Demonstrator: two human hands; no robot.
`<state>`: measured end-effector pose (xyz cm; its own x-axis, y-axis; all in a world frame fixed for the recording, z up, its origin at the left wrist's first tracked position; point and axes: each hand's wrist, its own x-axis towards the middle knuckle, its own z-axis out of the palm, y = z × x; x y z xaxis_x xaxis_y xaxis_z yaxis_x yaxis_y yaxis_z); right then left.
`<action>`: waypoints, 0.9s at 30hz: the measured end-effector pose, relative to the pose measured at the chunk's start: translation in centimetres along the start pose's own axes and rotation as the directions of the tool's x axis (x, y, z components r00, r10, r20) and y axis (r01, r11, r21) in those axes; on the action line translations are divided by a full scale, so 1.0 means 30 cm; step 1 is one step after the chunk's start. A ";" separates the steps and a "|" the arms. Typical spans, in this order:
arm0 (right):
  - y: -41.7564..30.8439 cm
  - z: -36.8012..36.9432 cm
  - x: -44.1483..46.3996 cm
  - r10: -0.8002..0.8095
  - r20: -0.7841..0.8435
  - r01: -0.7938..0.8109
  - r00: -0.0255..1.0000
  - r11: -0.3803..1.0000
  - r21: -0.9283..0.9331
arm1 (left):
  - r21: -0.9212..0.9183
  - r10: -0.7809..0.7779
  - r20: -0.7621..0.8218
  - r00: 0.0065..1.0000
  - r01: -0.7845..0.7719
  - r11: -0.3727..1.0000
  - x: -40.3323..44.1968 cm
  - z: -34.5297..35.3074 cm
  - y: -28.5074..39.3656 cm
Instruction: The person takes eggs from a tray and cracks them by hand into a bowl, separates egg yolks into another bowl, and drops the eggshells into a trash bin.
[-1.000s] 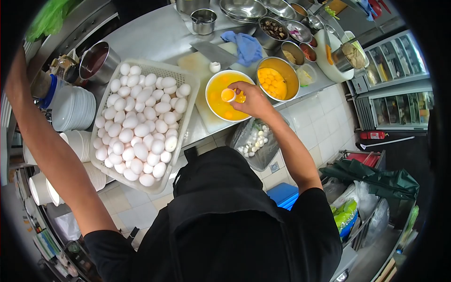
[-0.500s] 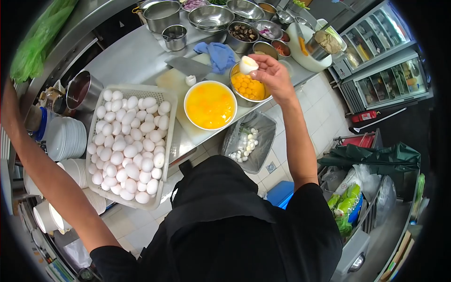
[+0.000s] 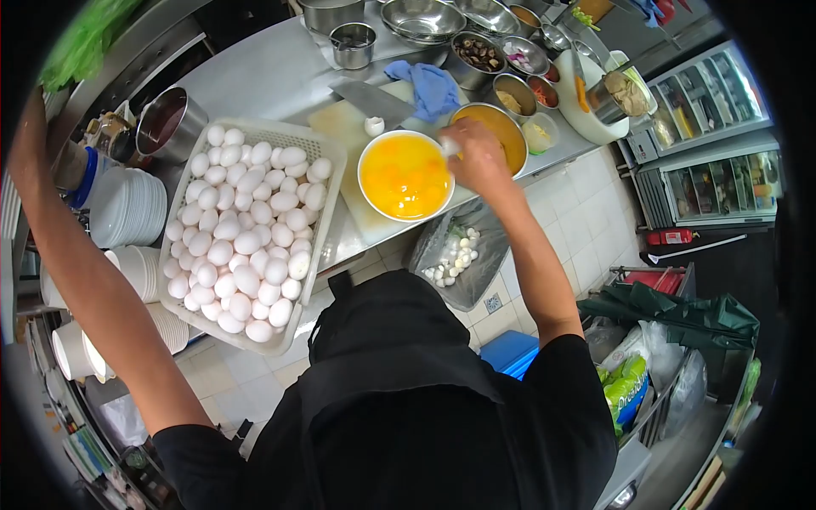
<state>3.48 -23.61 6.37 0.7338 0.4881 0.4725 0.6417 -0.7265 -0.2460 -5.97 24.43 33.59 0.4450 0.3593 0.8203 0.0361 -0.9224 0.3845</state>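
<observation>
My right hand (image 3: 478, 158), blurred by motion, is closed on a white eggshell (image 3: 449, 146) at the right rim of a white bowl (image 3: 364, 189) of yolks and egg white. Behind the hand stands a metal pot (image 3: 520, 155), yellow-orange inside and partly covered by my fingers. A broken eggshell (image 3: 374, 126) sits on the cutting board (image 3: 350, 219) beside a cleaver (image 3: 361, 98). To the left, a plastic crate (image 3: 333, 183) is full of white eggs (image 3: 246, 242). My left arm reaches to the upper left edge near a green plastic bag (image 3: 85, 47); its hand is out of view.
Below the counter edge hangs a lined bin (image 3: 480, 276) with eggshells inside. A blue cloth (image 3: 433, 89), metal bowls (image 3: 422, 19) and a white tub (image 3: 578, 106) line the back. Stacked plates (image 3: 123, 208) and a metal pot (image 3: 174, 127) stand left.
My right hand has lowered the eggshell from above the metal pot toward the white bowl's right rim. The camera view has shifted, and the counter items appear farther right and higher.
</observation>
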 end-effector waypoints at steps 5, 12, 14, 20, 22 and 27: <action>-0.137 0.209 -0.006 -0.083 0.338 0.050 0.938 0.993 0.104 | 0.481 0.462 -0.051 0.885 -0.384 0.788 0.257 0.132 -0.313; -0.185 0.290 0.037 -0.092 0.411 0.081 0.907 0.996 0.043 | 0.477 0.553 -0.028 0.832 -0.476 0.739 0.200 0.096 -0.238; -0.181 0.303 0.042 -0.088 0.434 0.068 0.896 0.996 0.062 | 0.498 0.586 -0.012 0.810 -0.503 0.707 0.198 0.092 -0.231; -0.175 0.324 0.026 -0.076 0.420 0.020 0.904 0.990 0.137 | 0.601 0.712 0.053 0.700 -0.592 0.537 0.225 0.081 -0.226; -0.180 0.302 0.023 -0.096 0.358 0.035 0.929 0.984 0.172 | 0.644 0.766 0.082 0.638 -0.620 0.448 0.242 0.077 -0.226; -0.154 0.216 0.019 0.144 0.407 -0.316 0.902 0.862 0.396 | 0.754 0.883 0.167 0.438 -0.634 0.172 0.299 0.075 -0.234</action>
<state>2.38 -16.83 2.30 0.8450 0.5327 0.0467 0.4096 -0.5887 -0.6969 -0.22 33.81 37.31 0.3758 -0.6812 0.6283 0.3982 -0.4936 -0.7732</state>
